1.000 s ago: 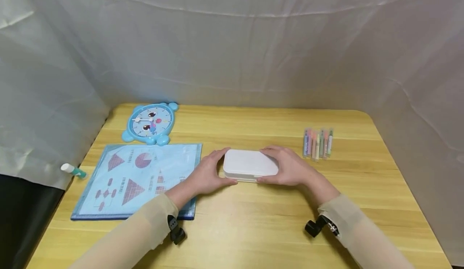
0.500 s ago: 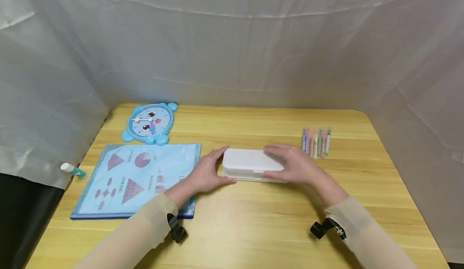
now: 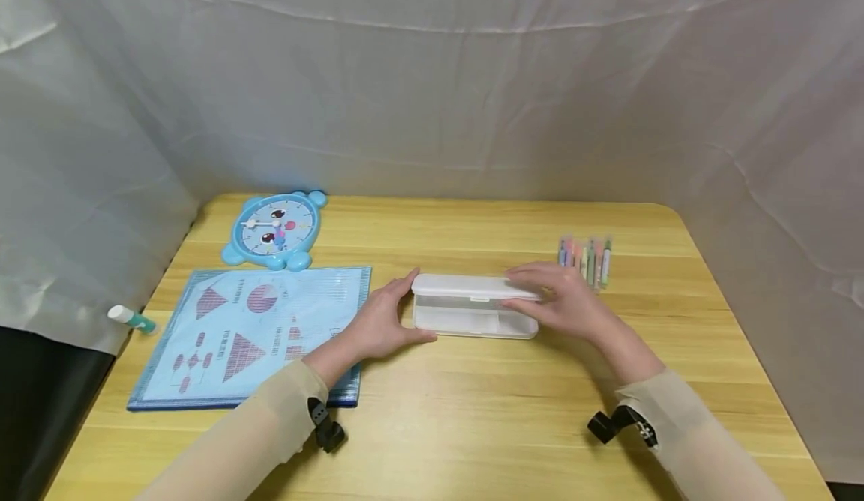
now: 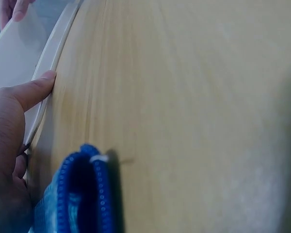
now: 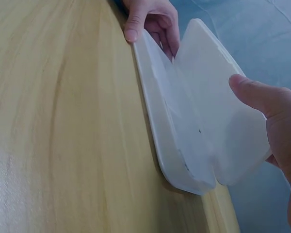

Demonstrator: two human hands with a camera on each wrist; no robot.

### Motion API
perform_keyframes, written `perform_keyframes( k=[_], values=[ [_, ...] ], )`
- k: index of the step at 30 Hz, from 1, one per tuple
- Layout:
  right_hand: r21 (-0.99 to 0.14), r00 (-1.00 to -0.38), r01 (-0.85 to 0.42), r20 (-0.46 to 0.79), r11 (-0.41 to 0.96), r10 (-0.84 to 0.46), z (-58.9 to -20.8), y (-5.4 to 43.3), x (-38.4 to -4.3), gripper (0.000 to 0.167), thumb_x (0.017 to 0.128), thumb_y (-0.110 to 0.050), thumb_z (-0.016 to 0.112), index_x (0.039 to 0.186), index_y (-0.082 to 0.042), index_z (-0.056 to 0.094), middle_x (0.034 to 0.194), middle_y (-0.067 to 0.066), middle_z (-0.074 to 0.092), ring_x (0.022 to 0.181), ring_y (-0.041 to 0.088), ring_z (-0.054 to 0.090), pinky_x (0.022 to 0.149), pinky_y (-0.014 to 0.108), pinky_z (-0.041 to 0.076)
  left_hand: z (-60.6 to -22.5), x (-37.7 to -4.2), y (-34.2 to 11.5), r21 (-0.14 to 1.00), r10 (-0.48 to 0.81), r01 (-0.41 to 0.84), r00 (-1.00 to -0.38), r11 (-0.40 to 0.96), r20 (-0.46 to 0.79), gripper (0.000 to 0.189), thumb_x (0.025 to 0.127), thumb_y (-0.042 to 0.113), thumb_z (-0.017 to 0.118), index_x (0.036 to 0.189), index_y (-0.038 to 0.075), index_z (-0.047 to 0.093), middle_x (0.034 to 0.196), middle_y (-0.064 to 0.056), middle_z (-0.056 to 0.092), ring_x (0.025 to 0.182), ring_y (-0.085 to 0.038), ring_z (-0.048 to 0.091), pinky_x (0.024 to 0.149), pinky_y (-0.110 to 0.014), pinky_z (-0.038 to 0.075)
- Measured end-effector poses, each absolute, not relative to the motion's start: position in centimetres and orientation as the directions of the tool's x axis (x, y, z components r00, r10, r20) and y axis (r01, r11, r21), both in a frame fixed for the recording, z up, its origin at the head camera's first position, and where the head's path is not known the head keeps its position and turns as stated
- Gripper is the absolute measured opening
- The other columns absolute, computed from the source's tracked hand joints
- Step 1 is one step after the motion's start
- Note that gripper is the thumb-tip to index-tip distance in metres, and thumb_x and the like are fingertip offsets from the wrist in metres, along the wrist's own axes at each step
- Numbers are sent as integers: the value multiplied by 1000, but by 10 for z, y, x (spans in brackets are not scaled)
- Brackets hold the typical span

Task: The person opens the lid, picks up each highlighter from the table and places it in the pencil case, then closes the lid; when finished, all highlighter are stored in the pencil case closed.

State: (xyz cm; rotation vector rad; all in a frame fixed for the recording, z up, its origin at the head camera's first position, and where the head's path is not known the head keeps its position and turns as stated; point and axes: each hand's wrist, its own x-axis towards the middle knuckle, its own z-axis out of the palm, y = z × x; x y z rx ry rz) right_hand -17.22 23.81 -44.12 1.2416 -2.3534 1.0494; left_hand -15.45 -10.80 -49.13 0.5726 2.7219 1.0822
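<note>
A white plastic pencil case lies on the table with its hinged lid tilted up. No contents show inside it in the head view. At its left end my left hand grips the base, thumb on the front edge and fingers behind. My right hand pinches the raised lid near its right end, which the right wrist view shows with the thumb on the lid's inner face. In the left wrist view, the left thumb presses on the case's rim.
A blue mesh zip folder lies left of the case, with a blue toy clock behind it. A glue stick lies at the table's left edge. Several coloured pens lie behind the right hand. Grey cloth hangs around the table.
The lid has swung up and back from closed, lifted by my right hand, which moved rightward along it. My left hand stays at the left end of the case.
</note>
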Motion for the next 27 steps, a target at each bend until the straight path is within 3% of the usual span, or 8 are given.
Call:
perform_keyframes(
  k=[9, 15, 17, 18, 20, 22, 24, 27],
  values=[
    [-486, -573, -816, 602, 313, -556, -438, 246, -176, 28, 78, 3, 89, 105, -2, 81, 106, 12, 79, 95, 32, 77, 96, 23, 55, -491, -155, -108, 676, 412, 297, -911, 675, -11, 125, 76, 57, 93, 170, 13, 24, 158, -14, 50, 144, -34, 47, 118, -51, 38],
    [-506, -601, -797, 608, 330, -518, -436, 253, -177, 26, 81, 5, 87, 104, -5, 82, 104, 8, 80, 94, 30, 77, 97, 21, 53, -490, -156, -108, 679, 423, 316, -906, 663, 9, 122, 77, 56, 93, 169, 9, 28, 158, -9, 51, 146, -30, 46, 119, -50, 37],
    [-491, -598, -801, 617, 343, -512, -436, 254, -176, 16, 87, -5, 87, 103, -6, 83, 103, 8, 80, 93, 30, 77, 117, 28, 38, -491, -156, -108, 679, 424, 321, -905, 660, 15, 120, 77, 56, 93, 168, 9, 31, 158, -8, 51, 145, -29, 46, 118, -49, 38],
    [-485, -601, -799, 618, 355, -508, -436, 255, -175, 13, 91, -13, 85, 103, -7, 83, 103, 7, 80, 93, 30, 78, 126, 36, 24, -491, -157, -108, 678, 424, 322, -905, 661, 17, 119, 77, 56, 93, 167, 9, 32, 158, -8, 51, 145, -28, 46, 118, -48, 38],
    [-475, -603, -798, 625, 372, -496, -436, 256, -175, 23, 98, -30, 79, 102, -7, 83, 102, 6, 80, 93, 30, 77, 128, 54, 2, -491, -157, -107, 679, 423, 322, -906, 660, 19, 119, 76, 56, 93, 167, 9, 33, 158, -8, 51, 145, -28, 47, 118, -48, 39],
    [-461, -616, -787, 623, 410, -482, -436, 257, -175, 37, 102, -44, 71, 103, -10, 83, 102, 3, 81, 95, 30, 77, 120, 66, -14, -491, -156, -107, 683, 422, 319, -907, 657, 18, 120, 76, 56, 93, 168, 10, 32, 159, -8, 50, 145, -28, 46, 118, -48, 39],
    [-462, -642, -764, 614, 450, -460, -436, 258, -176, 37, 102, -47, 70, 104, -12, 83, 104, 0, 81, 100, 31, 76, 117, 70, -17, -491, -156, -107, 683, 419, 314, -908, 659, 13, 122, 76, 56, 93, 169, 10, 28, 160, -8, 49, 146, -28, 45, 118, -48, 38],
    [-469, -668, -740, 598, 483, -444, -436, 260, -179, 17, 97, -29, 80, 105, -14, 83, 104, -2, 80, 103, 32, 76, 114, 74, -17, -492, -156, -107, 683, 419, 310, -908, 661, 7, 125, 76, 56, 94, 170, 12, 23, 161, -8, 48, 147, -27, 44, 118, -48, 38]
  ],
)
